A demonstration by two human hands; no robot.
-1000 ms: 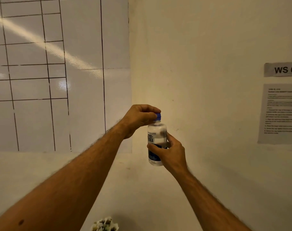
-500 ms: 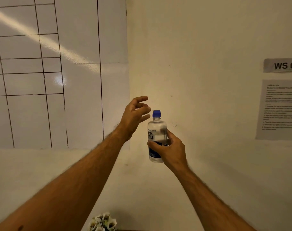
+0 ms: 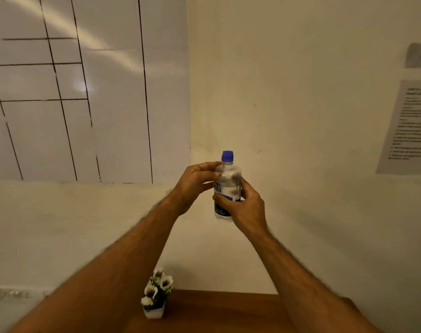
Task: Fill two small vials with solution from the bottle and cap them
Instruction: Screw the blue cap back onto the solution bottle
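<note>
Both hands hold the bottle (image 3: 226,188) upright in the air above the bench (image 3: 228,311), its blue cap (image 3: 227,156) on. The right hand (image 3: 246,209) grips its lower half; the left hand (image 3: 195,186) curls round its upper part. A small flower pot (image 3: 155,296) stands near the bench's far edge.

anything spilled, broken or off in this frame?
Nothing stands out. The clear plastic solution bottle is upright, its blue cap on, held by the right hand with the left hand on its upper part. No spill visible. No vials in view.
</note>
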